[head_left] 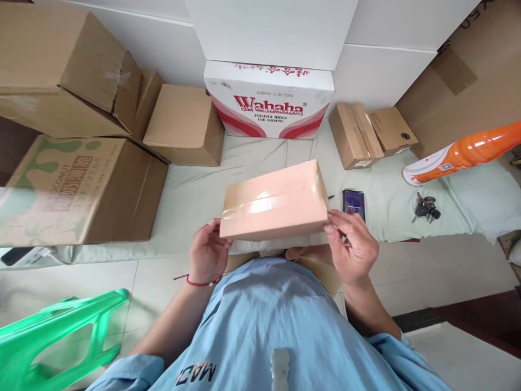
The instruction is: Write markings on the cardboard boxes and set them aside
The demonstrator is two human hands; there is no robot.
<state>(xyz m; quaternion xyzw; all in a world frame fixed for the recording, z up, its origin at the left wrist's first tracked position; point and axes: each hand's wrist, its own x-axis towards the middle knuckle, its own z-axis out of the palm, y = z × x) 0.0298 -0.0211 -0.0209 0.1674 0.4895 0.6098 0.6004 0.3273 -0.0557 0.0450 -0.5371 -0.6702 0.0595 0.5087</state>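
1. One camera, worn on the head, gives the single view, looking forward and steeply down.
2. It looks from above and behind the left grip (209, 251) and the right grip (353, 244), both close and just below mid-view.
3. Nearer than the grip, the blue shirt (268, 320) fills the bottom edge; beyond it, the view reaches white panelling (277, 32).

A box (274, 203) is central, Wahaha carton (271, 103) behind; coconut carton (97, 190) left; phone (354, 205) right, keys (426, 209) farther right, bottle (464, 155) behind keys.
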